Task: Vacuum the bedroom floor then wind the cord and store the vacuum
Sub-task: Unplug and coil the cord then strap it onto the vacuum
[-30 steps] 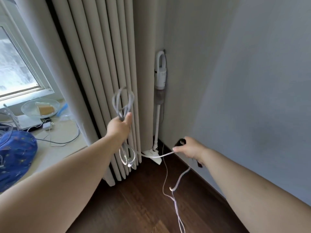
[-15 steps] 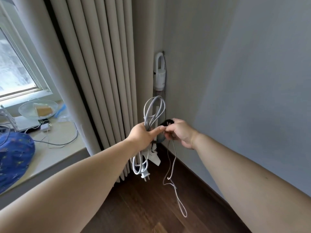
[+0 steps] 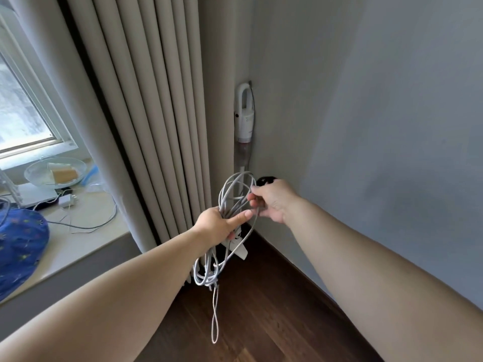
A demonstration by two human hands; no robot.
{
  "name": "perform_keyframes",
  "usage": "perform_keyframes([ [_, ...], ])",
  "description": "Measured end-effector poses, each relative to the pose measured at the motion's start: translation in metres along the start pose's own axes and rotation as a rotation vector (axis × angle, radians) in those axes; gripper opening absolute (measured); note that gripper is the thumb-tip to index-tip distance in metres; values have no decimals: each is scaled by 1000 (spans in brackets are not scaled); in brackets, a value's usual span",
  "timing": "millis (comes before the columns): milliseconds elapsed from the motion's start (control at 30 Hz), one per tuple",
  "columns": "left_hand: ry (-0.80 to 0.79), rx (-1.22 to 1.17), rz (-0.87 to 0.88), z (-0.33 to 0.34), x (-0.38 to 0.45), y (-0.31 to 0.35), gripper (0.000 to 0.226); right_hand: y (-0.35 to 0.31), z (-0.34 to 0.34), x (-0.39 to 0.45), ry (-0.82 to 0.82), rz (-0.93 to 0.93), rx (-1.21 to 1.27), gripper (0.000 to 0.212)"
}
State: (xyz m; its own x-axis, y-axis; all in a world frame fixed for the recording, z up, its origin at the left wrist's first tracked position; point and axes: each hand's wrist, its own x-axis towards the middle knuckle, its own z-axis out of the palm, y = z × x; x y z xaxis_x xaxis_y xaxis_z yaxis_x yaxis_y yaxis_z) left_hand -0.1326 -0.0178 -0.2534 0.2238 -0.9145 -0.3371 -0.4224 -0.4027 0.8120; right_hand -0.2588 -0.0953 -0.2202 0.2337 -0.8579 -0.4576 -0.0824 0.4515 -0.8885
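A white stick vacuum stands upright in the room corner, between the curtain and the grey wall. Its floor head shows below my hands. My left hand grips a bundle of grey-white cord coiled in several loops, which hang below the fist. One long loop dangles toward the floor. My right hand pinches a strand of the cord at the top of the coil and also holds a small black object.
Beige pleated curtains hang at the left of the corner. A window sill at the left carries a glass bowl, a charger with thin cables and a blue cloth. Dark wooden floor lies below.
My hands have come together in front of the vacuum. The right hand has brought the loose cord up to the coil, and less cord trails on the floor.
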Motion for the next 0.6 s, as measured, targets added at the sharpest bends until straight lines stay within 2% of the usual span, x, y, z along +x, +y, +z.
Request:
perform_keyframes([
  [133, -15, -65, -1, 7, 4, 4, 40, 0, 10, -1, -8, 19, 174, 15],
  [233, -52, 7, -21, 10, 8, 1, 34, -4, 10, -1, -27, -9, 251, 11],
  [367, -6, 80, -28, 12, 12, -1, 35, -5, 1, 4, 25, -45, 268, 9],
  [500, -6, 26, -14, 7, 10, 1, 33, 10, -17, 12, 171, 56, 135, 9],
  [600, 8, -181, -1, -1, 13, 2, 32, 30, -26, 12, 156, 187, -75, 28],
])
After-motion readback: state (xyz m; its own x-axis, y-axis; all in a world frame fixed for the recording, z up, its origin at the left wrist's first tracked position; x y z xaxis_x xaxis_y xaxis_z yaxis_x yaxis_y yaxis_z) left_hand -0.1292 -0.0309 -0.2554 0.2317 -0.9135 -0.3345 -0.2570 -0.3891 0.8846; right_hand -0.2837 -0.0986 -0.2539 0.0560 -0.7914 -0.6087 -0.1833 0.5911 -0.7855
